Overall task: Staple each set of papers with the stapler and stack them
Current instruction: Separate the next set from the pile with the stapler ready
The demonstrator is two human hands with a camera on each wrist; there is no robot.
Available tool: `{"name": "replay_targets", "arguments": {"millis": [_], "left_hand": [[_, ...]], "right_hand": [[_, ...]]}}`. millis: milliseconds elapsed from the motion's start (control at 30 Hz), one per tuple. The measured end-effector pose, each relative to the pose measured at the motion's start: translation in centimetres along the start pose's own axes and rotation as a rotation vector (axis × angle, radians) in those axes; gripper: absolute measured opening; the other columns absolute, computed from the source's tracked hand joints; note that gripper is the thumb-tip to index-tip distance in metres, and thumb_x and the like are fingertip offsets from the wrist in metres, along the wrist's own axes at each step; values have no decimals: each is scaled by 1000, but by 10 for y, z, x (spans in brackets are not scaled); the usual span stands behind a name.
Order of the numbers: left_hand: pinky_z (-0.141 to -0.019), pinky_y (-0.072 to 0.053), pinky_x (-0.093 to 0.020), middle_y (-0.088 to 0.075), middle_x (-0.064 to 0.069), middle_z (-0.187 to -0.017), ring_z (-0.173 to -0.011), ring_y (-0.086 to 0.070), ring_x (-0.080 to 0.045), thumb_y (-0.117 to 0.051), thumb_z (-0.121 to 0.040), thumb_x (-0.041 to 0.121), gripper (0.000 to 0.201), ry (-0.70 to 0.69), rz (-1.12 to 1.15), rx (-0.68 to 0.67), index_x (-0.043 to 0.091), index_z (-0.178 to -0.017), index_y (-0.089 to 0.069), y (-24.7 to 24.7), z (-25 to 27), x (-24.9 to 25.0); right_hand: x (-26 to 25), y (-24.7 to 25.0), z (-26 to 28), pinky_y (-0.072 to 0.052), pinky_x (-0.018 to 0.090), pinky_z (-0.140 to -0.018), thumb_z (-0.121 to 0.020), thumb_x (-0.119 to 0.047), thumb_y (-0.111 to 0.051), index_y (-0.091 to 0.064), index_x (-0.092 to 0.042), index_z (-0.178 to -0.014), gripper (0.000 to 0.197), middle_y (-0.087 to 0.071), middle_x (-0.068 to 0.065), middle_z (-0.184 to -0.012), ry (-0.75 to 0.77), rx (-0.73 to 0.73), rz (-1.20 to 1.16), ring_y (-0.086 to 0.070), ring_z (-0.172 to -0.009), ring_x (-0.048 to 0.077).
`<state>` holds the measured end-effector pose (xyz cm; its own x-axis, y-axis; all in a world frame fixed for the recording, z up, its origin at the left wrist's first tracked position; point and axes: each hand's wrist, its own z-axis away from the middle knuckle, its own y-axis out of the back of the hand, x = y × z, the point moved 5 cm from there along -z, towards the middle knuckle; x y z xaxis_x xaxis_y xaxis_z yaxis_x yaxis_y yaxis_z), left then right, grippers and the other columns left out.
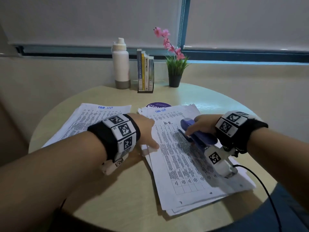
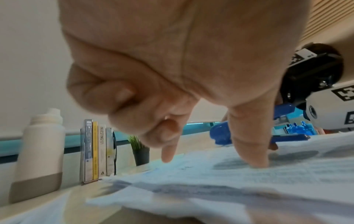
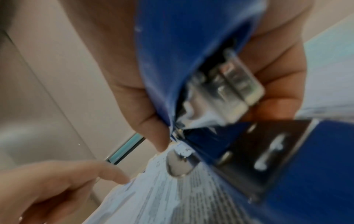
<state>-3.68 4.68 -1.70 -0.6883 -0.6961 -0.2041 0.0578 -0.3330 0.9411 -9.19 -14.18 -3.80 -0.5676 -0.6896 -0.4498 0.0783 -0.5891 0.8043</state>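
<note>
Right hand (image 1: 201,126) wrapped around the blue stapler (image 1: 197,134), thumb one side, fingers the other, mouth gaping over the printed sheets. Left hand (image 1: 143,131) mostly spread, a fingertip or two pressing down on the paper set (image 1: 180,164) just beside the stapler nose. Set sitting right under both hands on a bigger loose pile; another stack (image 1: 93,121) off past the left wrist. Probably floppy, slidey stuff, so pin it flat near a corner and keep the edges squared, or sheets fan out. Stapler looks rigid and light enough one-handed; best squeezed mid-body. Can't tell if any corner is actually inside the mouth yet.
</note>
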Motion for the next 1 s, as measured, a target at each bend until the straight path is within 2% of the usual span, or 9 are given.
{"name": "replay_targets", "arguments": {"millis": [100,167,233,300,500,600,733,900,1000], "left_hand": [[-84,-47,-34,-58,0,-123,-109,-56,-21,-53,-70,79,79,-12,-37,36,23,-127,-53,3,-9,2],[-61,-45,-23,-67,0,-94,-80,-60,-13,-56,-70,78,66,-60,-5,-44,16,-94,-66,-4,-18,9],[-40,-33,-16,-58,6,-51,-47,-44,-8,-60,-74,71,56,-76,52,-129,18,-56,-56,-13,-23,13],[-41,-30,-18,-52,5,-43,-44,-38,-11,-60,-76,67,58,-79,70,-177,19,-46,-50,-18,-26,15],[-47,-30,-25,-67,-11,-76,-56,-45,-14,-57,-78,68,57,-76,33,-172,12,-76,-60,-31,-33,15],[-51,-32,-24,-68,-2,-93,-66,-52,-10,-56,-80,67,61,-77,79,-200,11,-101,-65,-32,-30,15],[-50,-30,-25,-66,-1,-104,-76,-53,-13,-54,-80,68,59,-75,74,-182,14,-102,-62,-30,-26,18],[-50,-30,-21,-62,-4,-126,-84,-53,-16,-57,-84,60,38,-107,104,-167,22,-84,-55,-32,-28,20],[-68,-38,-22,-53,-6,-139,-98,-55,-18,-55,-86,58,55,-108,104,-160,15,-121,-58,-31,-23,20]], "right_hand": [[-17,-1,-8,-49,29,-80,-74,-41,-69,-66,-11,-87,32,-68,8,-92,25,54,111,-65,-85,25],[-30,-3,-14,-43,26,-75,-74,-45,-66,-59,-18,-71,28,-64,5,-87,48,112,214,-59,-79,22],[-41,-7,-23,-43,27,-77,-73,-49,-63,-53,-19,-66,33,-62,3,-83,62,154,302,-58,-80,22],[-49,-11,-31,-48,31,-85,-68,-56,-58,-55,-18,-69,38,-66,2,-83,75,178,394,-62,-81,22],[-62,-27,-39,-46,42,-91,-63,-61,-33,-60,-16,-78,55,-67,3,-86,97,217,617,-62,-86,24],[-64,-32,-37,-43,34,-91,-84,-52,-31,-54,-13,-88,45,-62,9,-96,145,188,613,-58,-91,26],[-69,-37,-29,-31,28,-79,-101,-34,-23,-42,-11,-92,32,-45,9,-94,226,157,697,-44,-89,23],[-79,-44,-33,-43,30,-76,-93,-33,-43,-44,-21,-94,13,-47,3,-85,253,176,849,-53,-82,24],[-85,-44,-40,-48,32,-80,-90,-34,-52,-42,-22,-92,16,-53,2,-89,243,175,860,-51,-79,25]]}}
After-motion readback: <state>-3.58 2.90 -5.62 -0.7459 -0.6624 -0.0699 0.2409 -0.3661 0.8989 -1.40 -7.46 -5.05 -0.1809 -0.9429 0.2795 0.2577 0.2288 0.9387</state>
